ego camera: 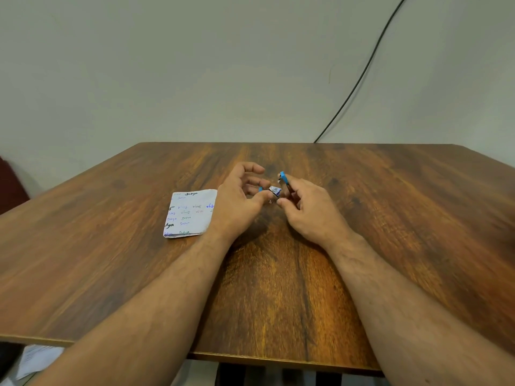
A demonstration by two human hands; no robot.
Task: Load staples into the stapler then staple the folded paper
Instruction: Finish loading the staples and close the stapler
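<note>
A folded white paper (pixel 189 214) with handwriting lies flat on the wooden table (pixel 390 218), just left of my left hand. My left hand (pixel 239 201) pinches a small white and blue staple box (pixel 275 190) between thumb and fingers, a little above the table. My right hand (pixel 309 210) holds a small blue stapler (pixel 283 178), whose top sticks up beyond the fingers; most of it is hidden in the hand. The two hands nearly touch at the middle of the table.
A black cable (pixel 362 71) runs down the wall to the table's far edge. Loose papers (pixel 36 358) lie below the table's near left corner. A dark red object (pixel 11 185) stands at the far left.
</note>
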